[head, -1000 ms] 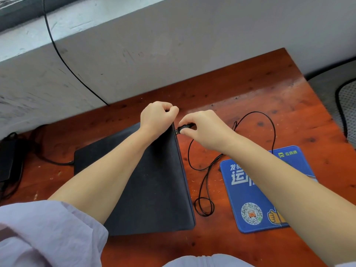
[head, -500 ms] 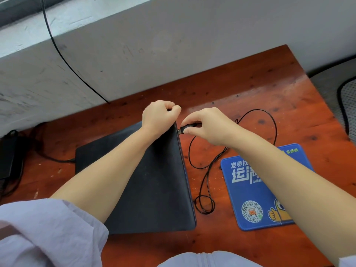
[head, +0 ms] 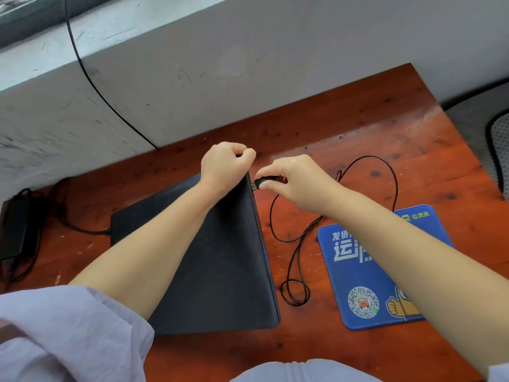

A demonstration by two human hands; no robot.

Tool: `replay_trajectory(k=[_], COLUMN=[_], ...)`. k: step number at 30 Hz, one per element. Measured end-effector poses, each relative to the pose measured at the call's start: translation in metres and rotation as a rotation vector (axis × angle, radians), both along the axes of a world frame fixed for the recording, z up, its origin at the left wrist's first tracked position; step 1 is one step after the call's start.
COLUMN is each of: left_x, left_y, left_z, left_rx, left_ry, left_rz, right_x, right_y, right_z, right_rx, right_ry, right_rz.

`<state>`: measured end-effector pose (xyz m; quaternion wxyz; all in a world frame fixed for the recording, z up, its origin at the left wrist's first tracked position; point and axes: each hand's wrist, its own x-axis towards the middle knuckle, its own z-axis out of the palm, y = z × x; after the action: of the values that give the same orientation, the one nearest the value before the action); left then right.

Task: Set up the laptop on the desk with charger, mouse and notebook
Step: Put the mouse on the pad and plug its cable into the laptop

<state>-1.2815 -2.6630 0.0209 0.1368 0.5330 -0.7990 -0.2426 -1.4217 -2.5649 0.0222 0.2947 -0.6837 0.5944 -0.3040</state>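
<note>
Desk [head: 371, 128]: reddish-brown wood, glossy, with dark knots and pale scuffs; set against a grey, scratched wall.

Laptop [head: 220, 257]: flat matte black slab, closed, lightly dusty, lying left of centre on the desk; its right edge is thin and straight.

Left hand [head: 224, 168]: curled into a fist over the laptop's far right corner, gripping that corner.

Right hand [head: 296, 181]: thumb and fingertips pinched on a small black USB plug [head: 263, 183], whose metal tip sits at the laptop's right edge, just beside the left hand (whether it is already seated in a port cannot be told).

Cable [head: 297, 244]: thin, black, round; it trails from the plug in loose loops across the bare wood between laptop and mouse pad.

Mouse pad [head: 355, 274]: blue rectangular mat with rounded corners, white characters, a round code patch and a yellow thumbs-up; right of the laptop, partly under the right forearm.

Charger brick [head: 15, 227]: black oblong block at the desk's far left edge, its cord running to the laptop's left side.
</note>
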Motion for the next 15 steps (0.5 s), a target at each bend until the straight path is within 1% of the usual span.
replay_trajectory(k=[3, 7, 11, 12, 15], left_x=[-0.001, -0.002, -0.002, -0.002, -0.002], left_y=[0.000, 0.002, 0.002, 0.002, 0.005], left_z=[0.000, -0.002, -0.003, -0.003, -0.004], left_rx=[-0.004, 0.002, -0.008, -0.007, -0.007], left_ry=[-0.004, -0.008, -0.005, -0.006, -0.013], left_rz=[0.006, 0.005, 0.001, -0.010, -0.039], right_x=[0.005, -0.001, 0.003, 0.001, -0.007], right_y=[0.004, -0.001, 0.006, 0.006, 0.003], right_z=[-0.001, -0.003, -0.005, -0.005, -0.004], right_rx=[-0.059, 0.059, -0.090, -0.096, -0.012], right_ry=[-0.009, -0.049, -0.019, -0.011, -0.002], right_rz=[-0.030, -0.054, -0.001, 0.017, 0.054])
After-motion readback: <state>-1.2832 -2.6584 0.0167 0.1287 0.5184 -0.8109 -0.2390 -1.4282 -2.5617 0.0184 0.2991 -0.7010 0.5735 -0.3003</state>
